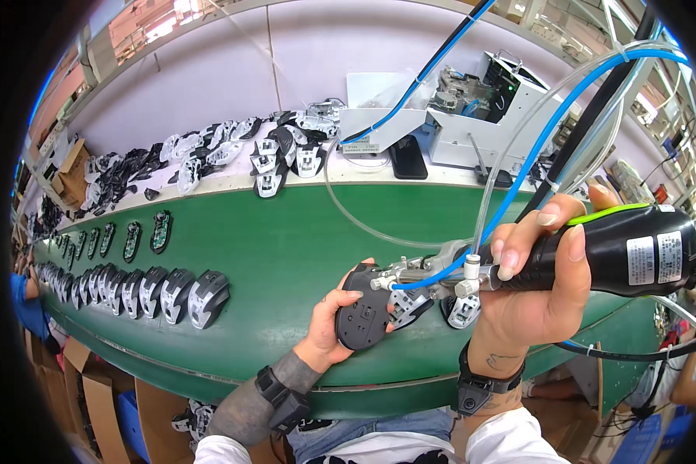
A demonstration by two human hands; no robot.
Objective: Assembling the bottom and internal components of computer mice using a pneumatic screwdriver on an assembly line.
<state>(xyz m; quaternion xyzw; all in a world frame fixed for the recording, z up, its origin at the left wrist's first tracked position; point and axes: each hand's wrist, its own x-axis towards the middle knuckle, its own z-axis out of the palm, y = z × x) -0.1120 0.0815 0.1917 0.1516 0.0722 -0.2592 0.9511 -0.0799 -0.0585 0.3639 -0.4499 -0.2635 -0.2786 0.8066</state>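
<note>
My left hand (326, 331) grips a black computer mouse (361, 319), its underside with small holes facing up. In my right hand (547, 298) lies a black power screwdriver (622, 254) with a bright green lever, held sideways with its nose pointing left. The metal nose, with white fittings and a blue air hose (545, 139), meets the far end of the mouse; the bit's tip is hidden. Just behind the tool's nose, silver-and-black mouse shell parts (463, 311) rest on the green bench (286, 255).
A row of grey-black mice (207, 300) curves along the left, with green circuit boards (161, 232) behind it. Shell parts (269, 179) are heaped on the white back ledge. A phone (408, 158) lies before a white feeder machine (468, 143). Other people sit at both edges.
</note>
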